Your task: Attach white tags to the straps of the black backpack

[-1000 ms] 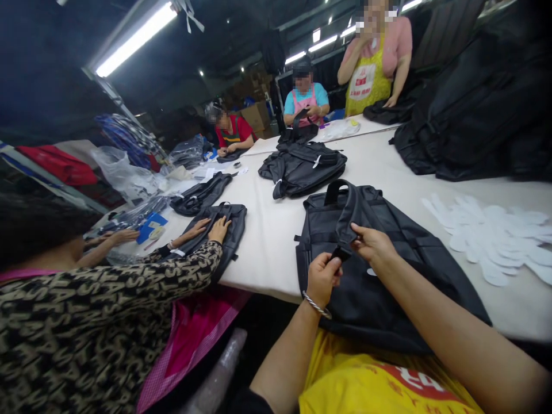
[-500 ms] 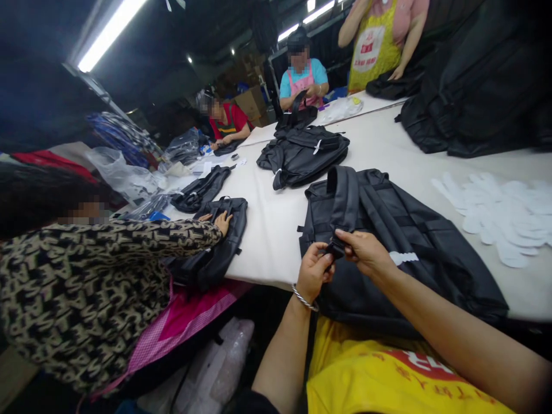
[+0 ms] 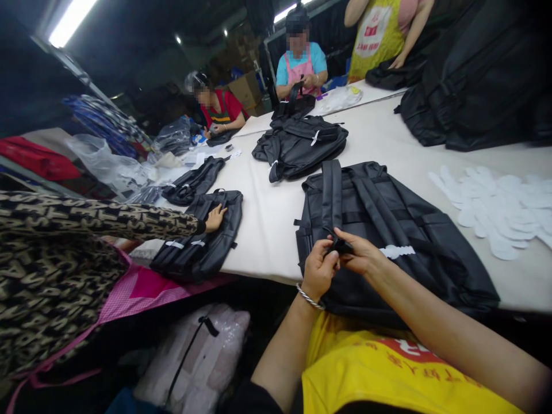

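- The left hand (image 3: 319, 269) and the right hand (image 3: 359, 256) meet just below the middle of the frame, fingertips pinched together on the lower end of a black shoulder strap (image 3: 332, 192).
- The strap's long axis runs almost straight up the frame from the hands to the top edge of the black backpack (image 3: 414, 253), so the free length lies above both hands, not beside them.
- Both hands are narrowed to a pinch; the left holds the strap end from the left, the right grips it from the right, with a small dark piece between them that is too small to make out.
- The backpack lies flat on the white table (image 3: 276, 224), its lower edge overhanging the near rim.
- A white label (image 3: 397, 251) sits just right of the right hand.
- At centre left, a co-worker's hand (image 3: 214, 218) rests on another backpack (image 3: 202, 241), well apart.
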Action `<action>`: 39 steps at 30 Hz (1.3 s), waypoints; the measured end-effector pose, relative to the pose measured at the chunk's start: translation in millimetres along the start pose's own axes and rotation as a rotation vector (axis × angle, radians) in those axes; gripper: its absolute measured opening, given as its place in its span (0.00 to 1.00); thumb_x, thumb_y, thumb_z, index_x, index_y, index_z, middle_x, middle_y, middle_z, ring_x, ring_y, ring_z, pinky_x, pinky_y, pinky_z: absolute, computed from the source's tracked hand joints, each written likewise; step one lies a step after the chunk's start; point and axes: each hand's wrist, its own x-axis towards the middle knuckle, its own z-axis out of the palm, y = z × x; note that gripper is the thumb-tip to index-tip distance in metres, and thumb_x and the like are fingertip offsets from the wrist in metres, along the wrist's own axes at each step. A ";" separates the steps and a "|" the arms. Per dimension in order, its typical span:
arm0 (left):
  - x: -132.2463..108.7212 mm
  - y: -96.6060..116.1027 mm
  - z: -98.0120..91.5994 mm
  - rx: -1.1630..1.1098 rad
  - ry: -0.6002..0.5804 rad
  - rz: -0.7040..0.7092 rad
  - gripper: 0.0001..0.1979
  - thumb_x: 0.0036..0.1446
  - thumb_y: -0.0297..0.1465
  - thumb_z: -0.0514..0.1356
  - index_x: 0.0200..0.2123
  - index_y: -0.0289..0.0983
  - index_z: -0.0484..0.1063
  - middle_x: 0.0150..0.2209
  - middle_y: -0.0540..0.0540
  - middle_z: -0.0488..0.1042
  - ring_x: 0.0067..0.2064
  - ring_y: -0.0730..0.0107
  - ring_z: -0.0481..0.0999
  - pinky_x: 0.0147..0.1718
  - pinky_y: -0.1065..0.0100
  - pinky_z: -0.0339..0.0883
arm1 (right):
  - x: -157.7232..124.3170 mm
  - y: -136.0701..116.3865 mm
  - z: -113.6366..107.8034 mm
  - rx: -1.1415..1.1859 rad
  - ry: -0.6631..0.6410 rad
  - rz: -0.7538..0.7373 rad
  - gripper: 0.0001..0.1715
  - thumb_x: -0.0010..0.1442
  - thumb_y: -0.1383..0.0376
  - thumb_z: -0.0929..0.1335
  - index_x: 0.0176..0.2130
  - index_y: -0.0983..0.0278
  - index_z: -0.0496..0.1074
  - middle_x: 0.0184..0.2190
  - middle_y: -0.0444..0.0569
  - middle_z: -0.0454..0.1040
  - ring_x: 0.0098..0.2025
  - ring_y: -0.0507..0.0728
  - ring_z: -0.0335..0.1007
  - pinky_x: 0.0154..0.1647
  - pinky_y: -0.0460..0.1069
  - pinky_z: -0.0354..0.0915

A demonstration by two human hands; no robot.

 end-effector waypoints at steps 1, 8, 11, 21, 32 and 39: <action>-0.1 0.0 0.3 0.013 -0.007 -0.012 0.13 0.50 0.35 0.54 0.38 0.38 0.58 0.19 0.56 0.61 0.16 0.86 0.56 0.13 0.80 0.46 | 0.7 0.0 -1.1 -0.014 0.010 -0.013 0.13 0.55 0.65 0.60 0.23 0.69 0.63 0.12 0.44 0.65 0.08 0.43 0.51 0.03 0.38 0.41; 1.6 4.8 -0.9 -0.147 -0.108 -0.099 0.15 0.50 0.37 0.53 0.39 0.35 0.58 0.26 0.50 0.68 0.18 0.84 0.61 0.18 0.78 0.55 | 3.4 -2.8 -5.0 -0.208 -0.004 -0.038 0.16 0.54 0.58 0.59 0.25 0.67 0.64 0.06 0.38 0.55 0.07 0.46 0.46 0.05 0.43 0.50; 4.0 11.4 -6.8 -0.188 -0.192 -0.181 0.16 0.47 0.37 0.56 0.37 0.33 0.61 0.32 0.44 0.70 0.24 0.79 0.68 0.25 0.74 0.62 | 4.3 -0.1 -6.2 -0.324 -0.028 -0.064 0.17 0.52 0.56 0.61 0.23 0.67 0.64 0.04 0.37 0.50 0.06 0.47 0.45 0.06 0.43 0.48; 29.0 46.1 -9.0 -0.217 -0.021 -0.251 0.15 0.43 0.37 0.59 0.30 0.30 0.66 0.23 0.44 0.72 0.25 0.70 0.72 0.29 0.69 0.65 | -20.5 -5.6 11.7 -0.713 0.214 -0.675 0.21 0.48 0.50 0.62 0.26 0.67 0.65 0.19 0.46 0.67 0.18 0.49 0.62 0.16 0.44 0.57; 54.6 39.4 -14.0 -0.383 0.259 -0.279 0.09 0.49 0.32 0.55 0.29 0.31 0.62 0.25 0.44 0.71 0.28 0.69 0.72 0.31 0.64 0.66 | -19.4 47.0 10.9 -1.789 0.463 -0.934 0.21 0.53 0.52 0.56 0.28 0.64 0.66 0.24 0.52 0.71 0.25 0.55 0.67 0.23 0.47 0.52; 54.6 56.2 -18.0 -0.356 -0.073 -0.284 0.11 0.46 0.30 0.57 0.33 0.29 0.66 0.31 0.40 0.73 0.35 0.65 0.72 0.41 0.61 0.61 | -7.2 45.6 -5.3 -1.461 0.324 -0.969 0.14 0.54 0.61 0.56 0.31 0.64 0.65 0.27 0.49 0.70 0.28 0.54 0.64 0.28 0.47 0.55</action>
